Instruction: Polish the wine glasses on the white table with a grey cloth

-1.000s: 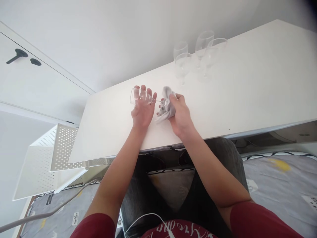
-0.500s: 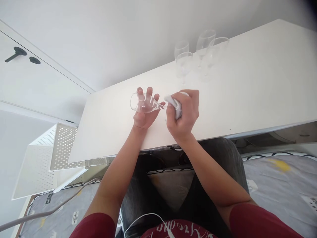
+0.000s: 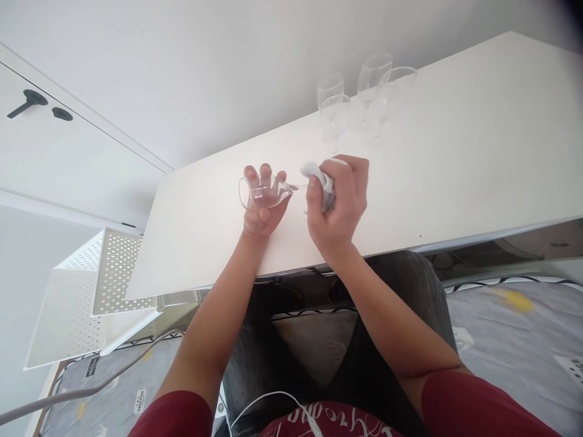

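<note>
A clear stemmed wine glass (image 3: 273, 192) lies sideways above the table, its rim to the left and its stem pointing right. My left hand (image 3: 263, 209) cradles the bowl from below, fingers curled round its far side and thumb at the near side. In my right hand (image 3: 340, 203) a white cloth (image 3: 326, 185) is bunched up and pressed round the foot end of the glass. The foot itself is hidden by the cloth and fingers.
Several clear stemmed glasses (image 3: 334, 115) stand upright near the table's back edge, by the wall. The white table (image 3: 464, 145) spans the view. A white perforated shelf (image 3: 117, 273) is at the left, with a grey cable (image 3: 104, 383) below it.
My left hand's fingers have shifted slightly left along the bowl, and the glass has turned a little. My right hand has rotated slightly with the cloth. The view has moved a touch.
</note>
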